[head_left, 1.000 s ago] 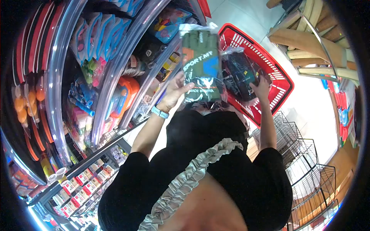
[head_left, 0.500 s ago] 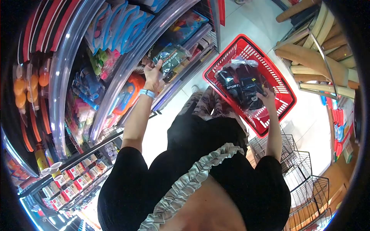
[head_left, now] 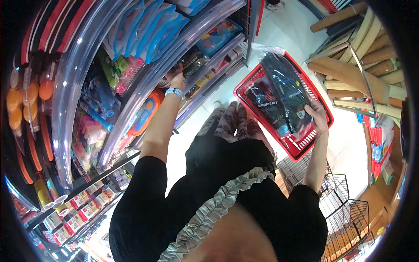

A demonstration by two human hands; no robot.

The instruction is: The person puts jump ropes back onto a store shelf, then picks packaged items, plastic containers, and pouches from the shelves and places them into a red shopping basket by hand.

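Observation:
My right hand [head_left: 318, 117] grips the lower end of a black packet in clear plastic wrap [head_left: 288, 94]. The packet is lifted at a slant over the red shopping basket [head_left: 328, 120]. Beneath it in the basket lies another dark packet with "SPORT" lettering [head_left: 264, 99]. On the left, my left hand [head_left: 176, 78] reaches into a shelf, beside a dark clear-wrapped packet [head_left: 195, 63]. Its fingers are partly hidden and dim, so its hold on that packet cannot be made out.
Blue-edged pouches [head_left: 163, 30] and an orange-rimmed item [head_left: 150, 113] fill the shelves at left. Rolled tan and cream lengths [head_left: 349, 74] stand in a rack at right. Black wire baskets [head_left: 336, 187] are at lower right. A person's shoe [head_left: 275, 5] shows at the top.
My right hand has raised the black packet from lying in the basket to a slant above it. My left hand and its packet have moved deeper into the shelf.

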